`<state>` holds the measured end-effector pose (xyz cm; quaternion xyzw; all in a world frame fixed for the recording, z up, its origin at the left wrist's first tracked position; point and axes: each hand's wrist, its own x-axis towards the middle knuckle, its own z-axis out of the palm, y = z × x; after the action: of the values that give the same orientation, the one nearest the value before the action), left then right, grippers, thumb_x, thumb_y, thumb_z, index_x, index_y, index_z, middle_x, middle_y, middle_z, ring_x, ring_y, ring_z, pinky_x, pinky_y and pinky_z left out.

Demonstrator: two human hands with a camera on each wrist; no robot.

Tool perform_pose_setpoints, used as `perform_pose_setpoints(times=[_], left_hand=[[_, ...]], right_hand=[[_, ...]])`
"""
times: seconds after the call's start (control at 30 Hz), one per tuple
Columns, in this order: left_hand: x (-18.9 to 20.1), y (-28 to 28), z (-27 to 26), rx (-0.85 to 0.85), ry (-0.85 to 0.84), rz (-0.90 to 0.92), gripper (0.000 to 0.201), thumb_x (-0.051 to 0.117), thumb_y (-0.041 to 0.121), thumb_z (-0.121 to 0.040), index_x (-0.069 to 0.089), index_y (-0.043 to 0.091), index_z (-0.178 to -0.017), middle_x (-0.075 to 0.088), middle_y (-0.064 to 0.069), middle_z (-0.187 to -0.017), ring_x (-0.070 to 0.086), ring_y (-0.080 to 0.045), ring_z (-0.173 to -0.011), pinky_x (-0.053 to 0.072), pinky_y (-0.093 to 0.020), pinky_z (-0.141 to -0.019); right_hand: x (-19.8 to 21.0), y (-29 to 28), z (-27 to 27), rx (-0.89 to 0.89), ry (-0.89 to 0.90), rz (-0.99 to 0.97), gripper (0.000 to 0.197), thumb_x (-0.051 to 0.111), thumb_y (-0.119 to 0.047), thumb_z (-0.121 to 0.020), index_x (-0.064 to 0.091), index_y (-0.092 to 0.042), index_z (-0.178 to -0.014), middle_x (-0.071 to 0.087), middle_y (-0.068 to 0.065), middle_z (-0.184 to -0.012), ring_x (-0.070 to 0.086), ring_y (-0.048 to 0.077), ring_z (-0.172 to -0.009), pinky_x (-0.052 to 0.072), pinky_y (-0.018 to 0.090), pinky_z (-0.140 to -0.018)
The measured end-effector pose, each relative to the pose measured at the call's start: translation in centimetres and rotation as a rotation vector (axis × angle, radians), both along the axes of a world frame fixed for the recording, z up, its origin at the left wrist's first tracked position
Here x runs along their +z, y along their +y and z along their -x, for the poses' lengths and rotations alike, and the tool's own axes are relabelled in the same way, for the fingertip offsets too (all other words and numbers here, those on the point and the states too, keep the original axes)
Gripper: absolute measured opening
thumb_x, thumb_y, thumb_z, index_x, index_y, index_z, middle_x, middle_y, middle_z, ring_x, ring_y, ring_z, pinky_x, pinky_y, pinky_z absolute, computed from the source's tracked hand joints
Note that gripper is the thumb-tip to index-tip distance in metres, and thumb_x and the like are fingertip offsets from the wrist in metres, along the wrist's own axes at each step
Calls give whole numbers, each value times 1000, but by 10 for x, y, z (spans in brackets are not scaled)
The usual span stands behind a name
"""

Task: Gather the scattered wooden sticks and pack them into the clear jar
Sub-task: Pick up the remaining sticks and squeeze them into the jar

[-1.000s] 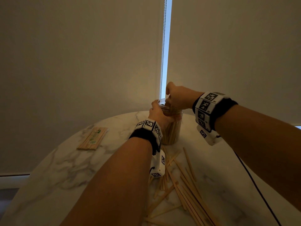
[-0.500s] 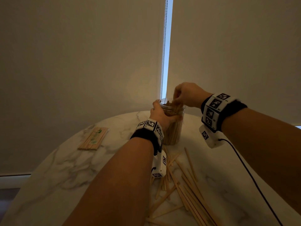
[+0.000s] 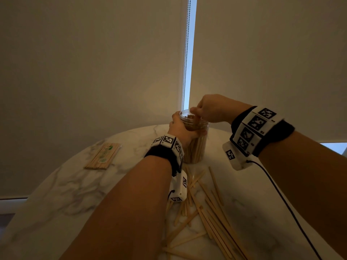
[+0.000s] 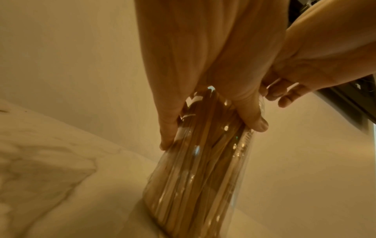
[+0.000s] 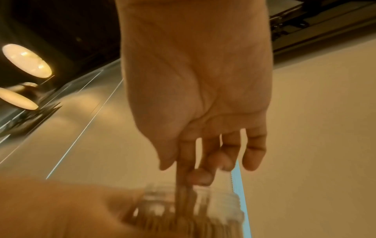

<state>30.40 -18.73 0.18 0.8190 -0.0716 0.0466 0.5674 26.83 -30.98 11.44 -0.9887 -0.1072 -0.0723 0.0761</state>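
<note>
The clear jar (image 3: 196, 147) stands upright on the marble table (image 3: 75, 194), packed with upright wooden sticks. My left hand (image 3: 178, 124) grips it near the top; in the left wrist view the left hand (image 4: 211, 132) has thumb and fingers wrapped round the jar (image 4: 199, 177). My right hand (image 3: 196, 111) is over the mouth, fingertips down. In the right wrist view the right hand (image 5: 183, 170) pinches a few sticks (image 5: 183, 190) that reach down into the blurred jar (image 5: 219, 204). Several loose sticks (image 3: 208, 212) lie scattered in front of the jar.
A wrapped packet of sticks (image 3: 103, 155) lies on the table at the left. Window blinds hang right behind the jar, with a bead chain (image 3: 185, 62) in the gap. A black cable (image 3: 281, 199) trails from my right wrist over the table.
My right hand has shifted slightly right and back over the jar's mouth, staying at the rim. My left hand keeps its grip on the jar, which has not moved.
</note>
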Motion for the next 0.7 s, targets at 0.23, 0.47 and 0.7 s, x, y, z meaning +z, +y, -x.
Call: perform_pose_setpoints(times=[0.23,0.47,0.7], left_hand=[[7,-2,13,20,12,16,134,88,57,-39,17,28,-149,53,-4,-135,58,-25,-118,52,-46,-99],[44,14,51,63,166,-337,127,84,51,-69,4,8,-158,38,-14,-155,41,-33,-139,38,-43,-109],[32,59,143,-96,284,-1004,90,64,76,-74,58,3,-126,61,-14,-129,60,-28,-112,51,-37,-92]], right_hand=[[-20,-2,20,60,-134,-117,43,41,-50,-100,66,-19,-117,60,8,-115,56,25,-102,47,38,-89],[-53,-28,79,-50,63,-139,34,48,-33,-99,69,-7,-95,71,10,-91,66,23,-78,53,32,-68],[-105,-28,122,-16,508,90,71,41,-81,-83,59,-18,-109,61,3,-99,60,15,-82,51,24,-72]])
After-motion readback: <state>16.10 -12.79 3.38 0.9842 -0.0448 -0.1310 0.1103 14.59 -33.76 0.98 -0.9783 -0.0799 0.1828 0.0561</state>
